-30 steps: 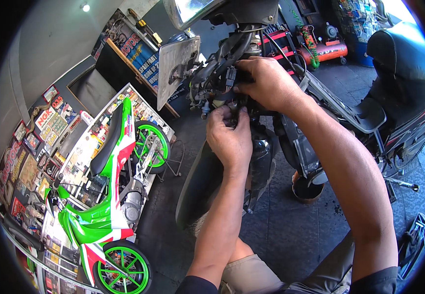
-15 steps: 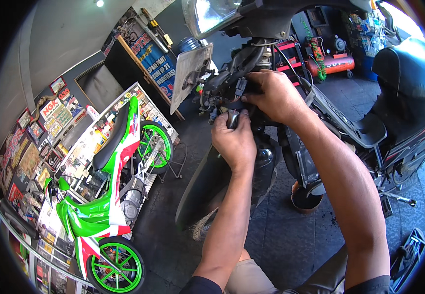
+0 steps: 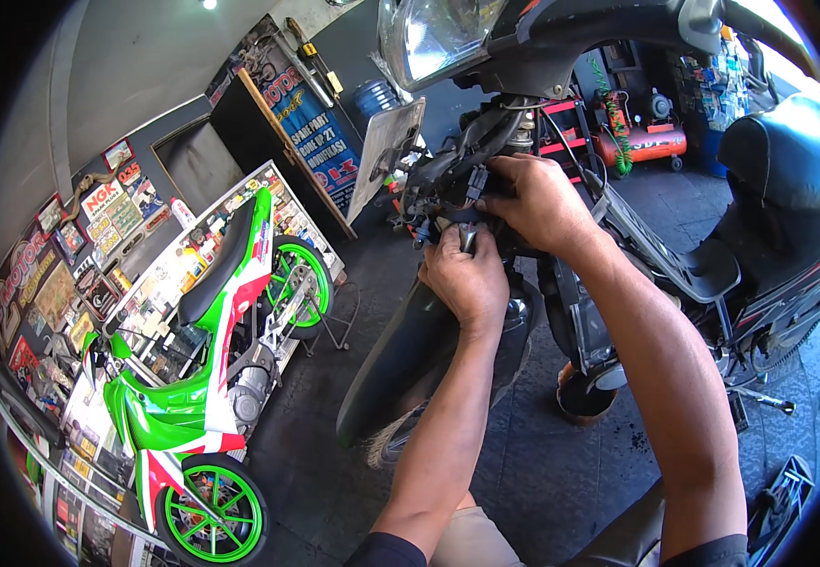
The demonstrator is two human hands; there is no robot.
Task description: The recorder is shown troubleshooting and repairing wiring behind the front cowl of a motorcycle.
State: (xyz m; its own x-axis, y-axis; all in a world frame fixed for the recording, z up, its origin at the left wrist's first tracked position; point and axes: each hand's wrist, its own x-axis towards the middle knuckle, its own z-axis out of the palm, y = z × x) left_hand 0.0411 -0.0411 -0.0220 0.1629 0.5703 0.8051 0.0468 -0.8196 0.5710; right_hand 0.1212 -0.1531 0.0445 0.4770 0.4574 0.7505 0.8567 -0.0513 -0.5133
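Note:
In front of me stands a black motorbike (image 3: pixel 410 359) with its front cover off, baring the wiring and brackets under the headlight (image 3: pixel 443 42). My left hand (image 3: pixel 467 279) is closed, thumb and fingers pinching a small grey metal piece (image 3: pixel 468 236) just below the wiring. Higher and to the right, my right hand (image 3: pixel 542 203) is closed with thumb and forefinger around something dark beside a black connector (image 3: pixel 476 182). My fingers hide what the right one grips. To the left of both hands, a worn flat plate (image 3: pixel 386 156) sticks out from the front.
A green, white and red motorbike (image 3: pixel 183 406) stands at the left before a parts display case (image 3: pixel 169 255). A bucket (image 3: pixel 585 395) sits on the floor by the black bike. Behind it are a red air compressor (image 3: pixel 641 144) and a red tool rack (image 3: pixel 561 128).
The view has shifted slightly, so the black bike's front and both hands appear a little lower and further right. Both hands keep nearly the same grip at the wiring.

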